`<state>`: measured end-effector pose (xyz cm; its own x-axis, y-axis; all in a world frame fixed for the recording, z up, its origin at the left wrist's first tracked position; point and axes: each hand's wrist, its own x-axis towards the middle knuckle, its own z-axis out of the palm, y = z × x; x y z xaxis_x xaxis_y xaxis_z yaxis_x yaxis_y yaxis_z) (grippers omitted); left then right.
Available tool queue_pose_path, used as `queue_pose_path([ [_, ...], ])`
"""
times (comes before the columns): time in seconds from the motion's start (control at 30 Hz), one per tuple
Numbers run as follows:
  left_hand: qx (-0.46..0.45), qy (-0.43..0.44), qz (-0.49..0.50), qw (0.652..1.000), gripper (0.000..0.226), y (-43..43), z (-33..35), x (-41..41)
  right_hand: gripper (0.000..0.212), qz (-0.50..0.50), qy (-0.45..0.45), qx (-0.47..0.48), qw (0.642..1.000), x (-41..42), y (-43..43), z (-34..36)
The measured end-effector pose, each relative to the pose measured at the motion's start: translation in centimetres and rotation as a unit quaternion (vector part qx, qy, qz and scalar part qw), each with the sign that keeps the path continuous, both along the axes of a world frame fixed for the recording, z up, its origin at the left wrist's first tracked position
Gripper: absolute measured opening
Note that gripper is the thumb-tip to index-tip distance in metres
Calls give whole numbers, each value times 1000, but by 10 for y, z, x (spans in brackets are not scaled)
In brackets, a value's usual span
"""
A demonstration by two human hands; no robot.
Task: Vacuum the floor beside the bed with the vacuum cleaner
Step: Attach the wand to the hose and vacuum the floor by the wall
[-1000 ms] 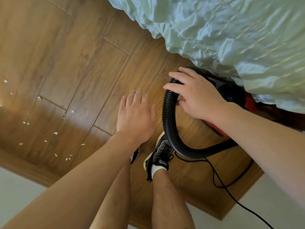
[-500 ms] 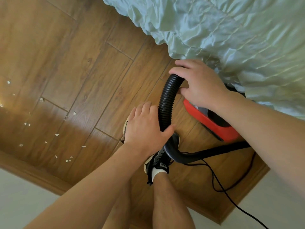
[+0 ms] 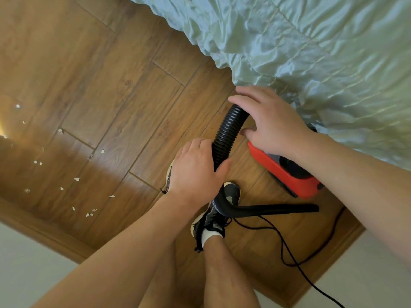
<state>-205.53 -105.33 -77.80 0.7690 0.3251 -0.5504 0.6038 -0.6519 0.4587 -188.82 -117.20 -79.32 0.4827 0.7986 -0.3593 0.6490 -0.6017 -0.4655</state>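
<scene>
Readying step: the left hand (image 3: 195, 172) grips the hose (image 3: 229, 127) mid-length, and the right hand (image 3: 273, 123) clasps its top bend. The vacuum cleaner (image 3: 287, 174) sits beside the bed (image 3: 311, 52). Next, likely, the nozzle (image 3: 289, 208) goes toward the scraps (image 3: 76, 179).

No legible txt, brand or nos. on vacuum cleaner (image 3: 289, 174) or elsewhere.

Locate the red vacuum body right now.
Head view, right of centre: the red vacuum body sits on the floor beside the bedspread, just below the right hand.
</scene>
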Motion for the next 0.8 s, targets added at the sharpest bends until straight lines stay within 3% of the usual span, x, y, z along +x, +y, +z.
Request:
queue_pose_path([
  [0.27,19,-28,5,999,48,17,6,18,58,68,-23,64,995,-9,11,6],
  [0.53,-11,-74,50,996,41,32,15,22,53,22,-16,61,998,-3,24,8],
  [0.8,-28,-59,52,997,56,39,20,3,49,-22,-20,60,998,9,35,10],
])
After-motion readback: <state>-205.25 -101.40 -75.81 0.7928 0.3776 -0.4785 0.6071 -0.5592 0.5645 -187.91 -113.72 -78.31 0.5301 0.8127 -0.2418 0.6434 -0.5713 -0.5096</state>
